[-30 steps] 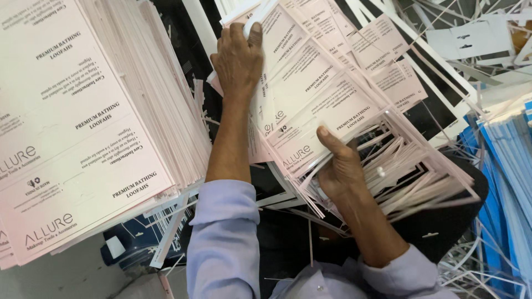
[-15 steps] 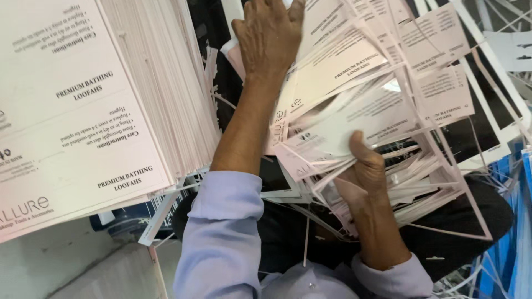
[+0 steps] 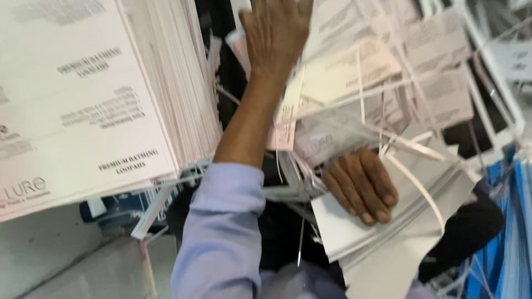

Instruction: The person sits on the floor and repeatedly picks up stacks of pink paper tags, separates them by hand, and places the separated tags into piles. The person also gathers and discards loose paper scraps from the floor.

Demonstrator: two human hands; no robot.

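Observation:
My left hand [image 3: 275, 33] reaches up and lies flat, fingers spread, on the top of a loose bundle of pale pink printed card sheets [image 3: 354, 88]. My right hand [image 3: 360, 185] grips the lower end of that bundle, its fingers curled over the white backs of the cards [image 3: 360, 232]. The sheets are die-cut, and thin white paper strips [image 3: 410, 171] hang and trail off them. The bundle is blurred by motion. Both arms wear light blue sleeves [image 3: 221, 232].
A tall, tidy stack of the same pink printed cards [image 3: 94, 105] fills the left side. Blue sheets [image 3: 510, 243] stand at the right edge. Dark fabric [image 3: 465, 232] and scrap strips lie below the bundle, with a pale floor [image 3: 66, 266] at lower left.
The bundle has turned over so that the white backs show at the bottom. My right hand went from thumb-on-top to fingers wrapped over the lower end. My left hand slid higher.

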